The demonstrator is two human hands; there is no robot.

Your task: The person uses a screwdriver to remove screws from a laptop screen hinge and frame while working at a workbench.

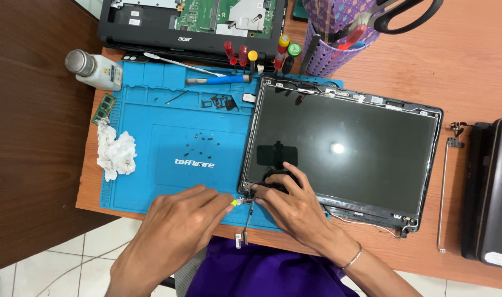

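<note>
A bare laptop screen panel (344, 148) in its dark lid lies on the wooden desk, partly over a blue work mat (168, 137). My left hand (177, 231) grips a small screwdriver with a yellow-green tip (234, 202), pointed at the panel's near left corner. My right hand (292, 206) rests on that same corner, fingers pressing the hinge area (250, 199). A thin metal hinge bracket (245, 223) with a cable hangs down from the corner past the desk edge.
Several tiny screws (199, 140) lie on the mat, with a crumpled tissue (116, 153), a memory stick (103, 109) and a white bottle (94, 68) at left. An opened laptop base (190, 22), screwdrivers, a purple tool cup (333, 41), a loose hinge bar (446, 187) and a dark case (490, 187) surround it.
</note>
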